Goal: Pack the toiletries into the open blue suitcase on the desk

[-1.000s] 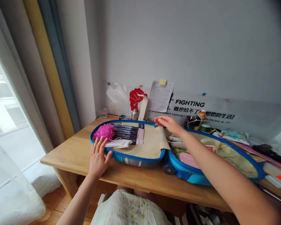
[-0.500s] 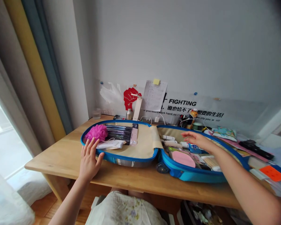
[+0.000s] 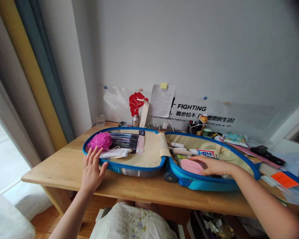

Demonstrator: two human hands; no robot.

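A blue suitcase (image 3: 137, 170) lies open on the desk, both halves facing up. My left hand (image 3: 92, 167) rests with spread fingers on the front rim of the left half, just before a pink mesh bath puff (image 3: 100, 141). Dark flat packets (image 3: 124, 141) and a white folded item (image 3: 116, 153) lie beside the puff. In the right half, my right hand (image 3: 211, 165) reaches down at the right edge of a flat pink oval thing (image 3: 190, 166), thumb and fingers apart. Behind it are a toothpaste box (image 3: 203, 152) and white tubes (image 3: 176, 145).
Under the suitcase is a wooden desk (image 3: 57, 162). A clear cup (image 3: 100, 120) and a metal bottle (image 3: 135, 120) stand at the back. Papers, a packet (image 3: 235, 139) and a black object (image 3: 267, 155) crowd the right side. A bin (image 3: 214, 225) stands below.
My right hand has come down and toward me, from above the toothpaste box to the pink oval thing. My left hand stays on the rim. The view has shifted slightly.
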